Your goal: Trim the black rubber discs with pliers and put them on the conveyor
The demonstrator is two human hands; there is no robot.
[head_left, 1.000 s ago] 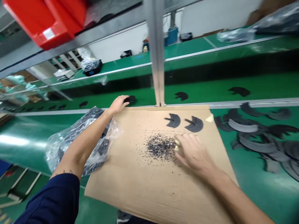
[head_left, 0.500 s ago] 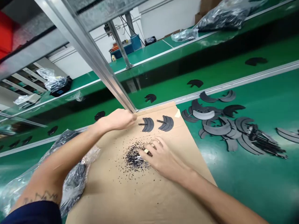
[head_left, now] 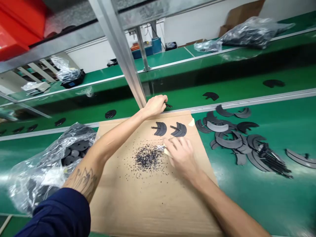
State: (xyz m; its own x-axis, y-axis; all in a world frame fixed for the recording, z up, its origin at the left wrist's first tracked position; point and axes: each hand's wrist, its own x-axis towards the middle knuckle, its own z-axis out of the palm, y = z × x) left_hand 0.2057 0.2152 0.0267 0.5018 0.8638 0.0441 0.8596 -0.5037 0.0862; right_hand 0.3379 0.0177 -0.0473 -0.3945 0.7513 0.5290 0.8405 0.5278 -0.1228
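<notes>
My left hand [head_left: 155,105] reaches past the far edge of a brown cardboard sheet [head_left: 153,194] toward the conveyor. Its fingers are curled round a small black fan-shaped part [head_left: 168,105], which only partly shows. My right hand [head_left: 181,154] rests on the cardboard, fingers pinched on a small pale tool [head_left: 165,149] at the edge of a heap of tiny black bits [head_left: 146,158]. Two black fan-shaped parts [head_left: 160,128] [head_left: 179,129] lie side by side on the cardboard just beyond my right hand.
A pile of black curved parts [head_left: 234,138] lies on the green bench at right. A clear plastic bag of black parts [head_left: 49,161] sits at left. More fan parts [head_left: 210,95] ride the conveyor. A metal post [head_left: 123,49] rises behind the cardboard.
My left hand drew back from the conveyor to the cardboard's far edge, then reached out over it again holding a black part. My right hand stayed at the heap of bits.
</notes>
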